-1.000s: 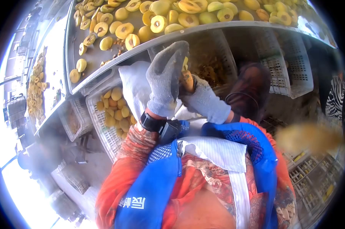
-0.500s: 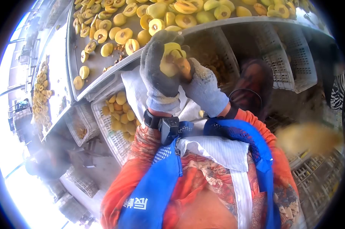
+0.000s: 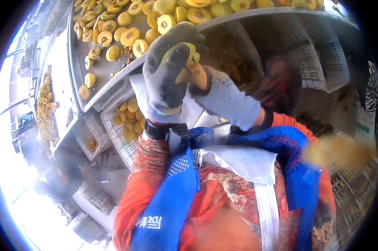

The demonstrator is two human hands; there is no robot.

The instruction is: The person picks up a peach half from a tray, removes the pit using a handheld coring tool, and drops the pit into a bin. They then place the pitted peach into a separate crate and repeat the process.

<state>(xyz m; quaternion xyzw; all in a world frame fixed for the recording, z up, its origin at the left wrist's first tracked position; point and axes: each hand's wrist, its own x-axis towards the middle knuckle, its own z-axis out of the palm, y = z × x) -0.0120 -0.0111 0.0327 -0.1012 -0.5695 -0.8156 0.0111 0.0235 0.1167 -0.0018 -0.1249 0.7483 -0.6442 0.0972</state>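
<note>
My left hand (image 3: 166,69), in a grey-coated work glove, is closed around a yellow peach (image 3: 192,53), hiding most of it. Close against it, my right hand (image 3: 222,94) in a similar glove grips a short tool with an orange-brown, wooden-looking handle (image 3: 199,78). The tool's working end meets the peach and cannot be made out clearly. Just beyond both hands lies a metal worktable (image 3: 81,54), spread with halved yellow peaches (image 3: 130,37), many cut side up with the stone or its hollow showing.
A white plastic crate (image 3: 121,150) of yellow peaches stands below the table's left edge. More crates (image 3: 304,54) sit under the table to the right. A white cloth (image 3: 139,90) hangs before me. A blurred yellow-brown shape (image 3: 339,152) floats at the right.
Both hands have shifted slightly apart at the wrists. My left hand has turned and moved left, covering more of the peach. The tool's handle shows more upright against the fruit.
</note>
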